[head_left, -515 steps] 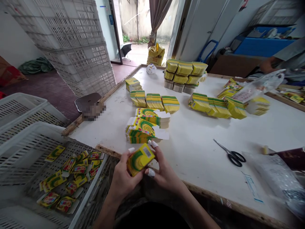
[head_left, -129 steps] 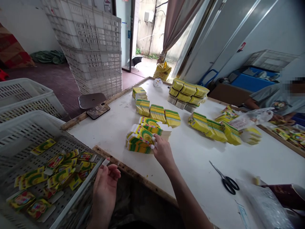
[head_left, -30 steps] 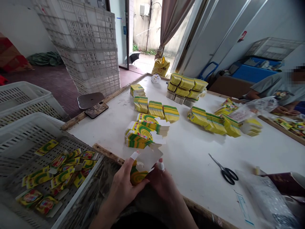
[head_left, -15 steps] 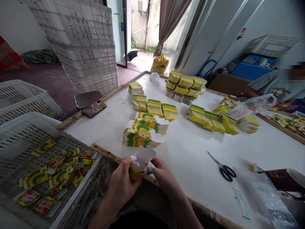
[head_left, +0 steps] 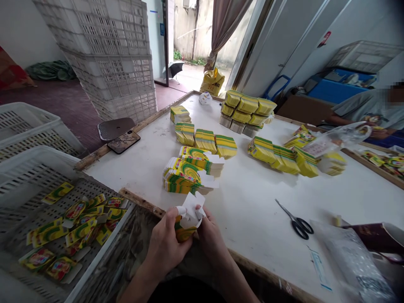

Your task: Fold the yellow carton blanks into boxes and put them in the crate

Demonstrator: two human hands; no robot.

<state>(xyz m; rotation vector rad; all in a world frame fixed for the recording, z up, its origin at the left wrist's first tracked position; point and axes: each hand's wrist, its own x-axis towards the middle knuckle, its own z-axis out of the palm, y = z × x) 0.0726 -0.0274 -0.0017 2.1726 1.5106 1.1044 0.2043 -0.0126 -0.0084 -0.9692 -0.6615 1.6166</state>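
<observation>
A small yellow-and-green carton point(head_left: 184, 234) with raised white flaps is held at the table's near edge. My left hand point(head_left: 167, 240) wraps round its left side, fingers closed. My right hand point(head_left: 212, 235) grips the carton's right side by the flaps, thumb at the opening. The carton's mouth appears spread between the hands; what lies inside cannot be made out. Just beyond the hands, stacks of flat yellow-green cartons point(head_left: 186, 171) lie on the white table point(head_left: 240, 202).
Left of me, a white plastic crate point(head_left: 104, 256) holds several cartons. A phone point(head_left: 124, 142) lies near the left edge. Scissors point(head_left: 296, 222) and bubble wrap point(head_left: 356, 261) are on the right. More carton stacks point(head_left: 246, 110) stand farther back. A person point(head_left: 360, 107) sits at the far right.
The carton's flaps have been spread and its opening now faces me more. My right hand has shifted slightly, with its thumb now at the carton's mouth.
</observation>
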